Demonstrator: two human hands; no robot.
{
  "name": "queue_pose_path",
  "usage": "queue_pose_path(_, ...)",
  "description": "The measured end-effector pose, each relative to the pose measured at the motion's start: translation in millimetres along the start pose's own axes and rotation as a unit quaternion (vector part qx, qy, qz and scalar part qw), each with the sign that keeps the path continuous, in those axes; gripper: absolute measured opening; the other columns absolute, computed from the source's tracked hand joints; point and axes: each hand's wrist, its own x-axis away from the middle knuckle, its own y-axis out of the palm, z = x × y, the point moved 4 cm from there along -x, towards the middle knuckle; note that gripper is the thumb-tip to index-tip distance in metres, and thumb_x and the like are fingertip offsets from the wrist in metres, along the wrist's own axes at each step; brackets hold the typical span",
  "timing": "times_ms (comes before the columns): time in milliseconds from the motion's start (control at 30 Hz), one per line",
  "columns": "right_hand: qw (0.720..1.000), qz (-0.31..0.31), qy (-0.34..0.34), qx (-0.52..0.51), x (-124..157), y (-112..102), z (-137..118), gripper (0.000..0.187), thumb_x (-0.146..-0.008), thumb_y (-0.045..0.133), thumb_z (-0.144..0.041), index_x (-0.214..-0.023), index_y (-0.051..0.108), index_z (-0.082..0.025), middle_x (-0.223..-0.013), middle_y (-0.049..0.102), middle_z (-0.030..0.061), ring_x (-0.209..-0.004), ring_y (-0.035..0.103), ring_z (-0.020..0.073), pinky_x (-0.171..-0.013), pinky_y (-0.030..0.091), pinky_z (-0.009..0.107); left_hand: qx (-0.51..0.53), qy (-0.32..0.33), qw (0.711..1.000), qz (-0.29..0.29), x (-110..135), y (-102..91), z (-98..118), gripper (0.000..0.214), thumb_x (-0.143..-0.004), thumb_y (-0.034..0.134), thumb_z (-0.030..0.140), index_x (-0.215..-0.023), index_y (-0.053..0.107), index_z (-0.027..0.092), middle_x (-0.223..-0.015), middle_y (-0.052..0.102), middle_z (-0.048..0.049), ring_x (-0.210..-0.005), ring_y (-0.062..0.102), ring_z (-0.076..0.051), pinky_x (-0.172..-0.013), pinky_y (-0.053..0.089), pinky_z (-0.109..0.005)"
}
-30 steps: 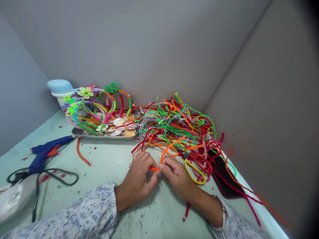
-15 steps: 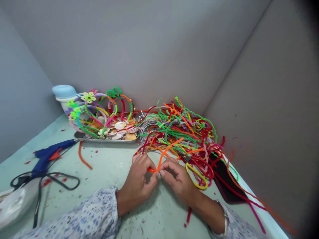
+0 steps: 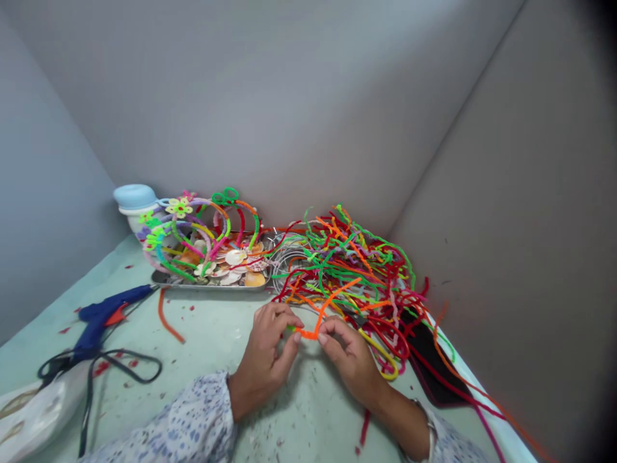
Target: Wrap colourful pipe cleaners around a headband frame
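Where hands (image 3: 263, 360) pinch, orange pipe cleaner (image 3: 308, 334) bends

No readable text, no labels, no numbers, no signs

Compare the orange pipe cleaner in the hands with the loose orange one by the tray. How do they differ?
The held pipe cleaner is pinched between the left hand and right hand; the loose one lies untouched on the table. The held one bends sharply; the loose one curves gently. Both are fuzzy orange.
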Motion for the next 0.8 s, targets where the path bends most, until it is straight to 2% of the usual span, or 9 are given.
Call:
queue_pose_path(133,1.000,-0.006,0.001,-0.003,-1.9,-1.5,1.1,0.014,-0.089,0.053,-0.030,-0.080,0.056,-0.020,-0.078,0.055,-0.0006,-0.076,0.052,0.0154,-0.073,0.040,0.026,-0.003,0.001,1.000,-0.015,-1.6,1.4,-1.4,0.011,-0.091,0.044,0.020,-0.091,0.055,0.020,-0.095,0.054,-0.0058,-0.095,0.048,-0.022,-0.087,0.036,-0.039)
queue_pose_path(567,1.000,-0.023,0.019,0.010,-2.5,-1.5,-4.2,0.016,-0.087,0.054,-0.030,-0.076,0.056,-0.019,-0.075,0.053,-0.0005,-0.074,0.050,0.0152,-0.071,0.039,0.026,0.002,0.014,1.000,-0.023,2.9,4.2,-4.6,0.012,-0.093,0.041,0.021,-0.092,0.053,0.020,-0.094,0.055,-0.0062,-0.095,0.047,-0.022,-0.088,0.036,-0.041)
queue_pose_path(800,0.996,-0.008,0.023,-0.085,-6.0,-8.7,1.1,0.016,-0.084,0.053,-0.029,-0.072,0.053,-0.019,-0.070,0.048,-0.0011,-0.068,0.045,0.0147,-0.064,0.038,0.025,0.021,0.012,0.999,-0.045,-2.6,0.6,-4.0,0.017,-0.094,0.041,0.026,-0.101,0.057,0.021,-0.100,0.058,-0.0071,-0.100,0.050,-0.022,-0.092,0.036,-0.041)
